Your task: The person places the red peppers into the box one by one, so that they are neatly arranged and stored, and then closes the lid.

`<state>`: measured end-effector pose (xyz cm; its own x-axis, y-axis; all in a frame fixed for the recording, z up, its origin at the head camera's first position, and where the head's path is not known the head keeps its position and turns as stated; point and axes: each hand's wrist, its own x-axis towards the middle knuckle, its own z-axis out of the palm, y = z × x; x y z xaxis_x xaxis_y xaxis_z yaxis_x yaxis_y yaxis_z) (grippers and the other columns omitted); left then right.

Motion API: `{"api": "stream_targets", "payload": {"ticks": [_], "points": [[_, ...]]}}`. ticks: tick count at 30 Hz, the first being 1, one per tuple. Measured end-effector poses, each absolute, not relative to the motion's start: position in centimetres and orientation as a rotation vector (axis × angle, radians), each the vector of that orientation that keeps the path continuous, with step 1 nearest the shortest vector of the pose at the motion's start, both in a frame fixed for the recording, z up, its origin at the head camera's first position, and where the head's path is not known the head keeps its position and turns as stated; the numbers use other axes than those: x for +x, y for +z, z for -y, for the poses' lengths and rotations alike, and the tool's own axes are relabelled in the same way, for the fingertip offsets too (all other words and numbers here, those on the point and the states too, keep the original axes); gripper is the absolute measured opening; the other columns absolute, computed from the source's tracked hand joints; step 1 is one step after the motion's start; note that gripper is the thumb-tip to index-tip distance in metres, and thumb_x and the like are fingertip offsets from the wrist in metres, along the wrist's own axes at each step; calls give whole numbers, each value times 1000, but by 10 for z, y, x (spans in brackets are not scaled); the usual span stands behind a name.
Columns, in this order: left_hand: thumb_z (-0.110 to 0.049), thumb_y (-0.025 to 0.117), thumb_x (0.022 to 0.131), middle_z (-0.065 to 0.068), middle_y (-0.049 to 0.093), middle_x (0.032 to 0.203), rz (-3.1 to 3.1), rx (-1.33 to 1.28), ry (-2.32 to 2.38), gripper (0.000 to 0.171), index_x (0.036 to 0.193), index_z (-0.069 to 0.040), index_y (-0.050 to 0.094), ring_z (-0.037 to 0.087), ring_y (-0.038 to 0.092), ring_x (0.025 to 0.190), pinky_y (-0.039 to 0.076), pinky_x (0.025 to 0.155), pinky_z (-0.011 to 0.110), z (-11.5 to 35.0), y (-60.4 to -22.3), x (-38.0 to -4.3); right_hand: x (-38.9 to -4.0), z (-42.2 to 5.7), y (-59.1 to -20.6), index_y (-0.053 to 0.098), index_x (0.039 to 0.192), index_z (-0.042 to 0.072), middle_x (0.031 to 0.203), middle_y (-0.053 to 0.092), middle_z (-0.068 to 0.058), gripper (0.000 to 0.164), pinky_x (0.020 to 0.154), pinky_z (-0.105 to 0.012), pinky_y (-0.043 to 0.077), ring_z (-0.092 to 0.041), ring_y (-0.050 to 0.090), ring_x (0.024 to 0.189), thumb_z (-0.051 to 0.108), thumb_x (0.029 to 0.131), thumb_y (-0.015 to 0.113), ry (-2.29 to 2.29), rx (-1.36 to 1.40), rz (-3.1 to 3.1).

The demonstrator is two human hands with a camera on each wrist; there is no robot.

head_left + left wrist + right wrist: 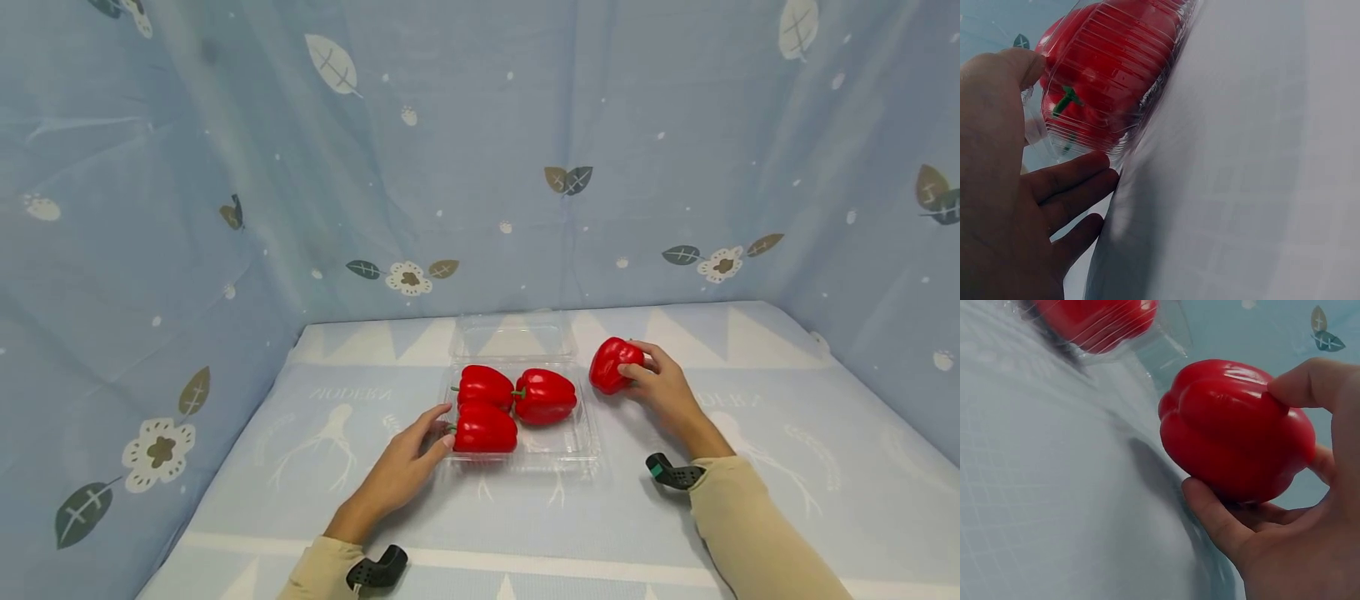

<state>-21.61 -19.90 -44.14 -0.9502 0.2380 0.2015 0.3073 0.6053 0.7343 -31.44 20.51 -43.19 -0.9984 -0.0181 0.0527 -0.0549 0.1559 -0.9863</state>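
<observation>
My right hand (662, 392) holds a red bell pepper (615, 365) just right of a clear plastic clamshell box (555, 442). In the right wrist view, the thumb lies on one side of this pepper (1235, 431) and fingers on the other. Three more red bell peppers lie in the box: one at back left (483, 386), one at front left (486, 428), one at right (545, 397). My left hand (401, 467) touches the box's left side. In the left wrist view, its fairly straight fingers (1079, 169) rest against the ribbed wall and its thumb is near the rim.
The box's clear lid (513, 336) lies folded back behind it. A pale patterned cloth (300, 500) covers the table. Blue printed curtains (480, 167) stand behind and on both sides. Each wrist wears a black band (675, 473).
</observation>
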Motion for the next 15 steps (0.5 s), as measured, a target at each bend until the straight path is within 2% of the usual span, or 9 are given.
{"api": "stream_targets", "payload": {"ticks": [7, 12, 15], "points": [[-42, 59, 101, 1, 65, 128, 2739, -468, -1261, 56, 152, -24, 44, 20, 57, 125, 38, 110, 49, 200, -441, -216, -313, -207, -429, 34, 152, 9, 144, 39, -14, 56, 92, -36, 54, -20, 56, 111, 21, 102, 57, 2349, 105, 2138], [-45, 58, 101, 2, 64, 130, 2754, -470, -1251, 58, 152, -23, 43, 21, 57, 125, 38, 110, 49, 199, -440, -217, -313, -213, -429, 39, 144, 20, 142, 41, -3, 41, 92, -36, 54, -22, 55, 116, 17, 104, 49, 2636, 153, 1893], [-44, 58, 101, 3, 65, 130, 2757, -462, -1249, 57, 152, -23, 43, 22, 57, 125, 39, 110, 50, 199, -440, -216, -314, -216, -428, 38, 142, 23, 142, 42, 0, 39, 95, -39, 52, -24, 53, 120, 17, 104, 46, 2738, 208, 1804]]}}
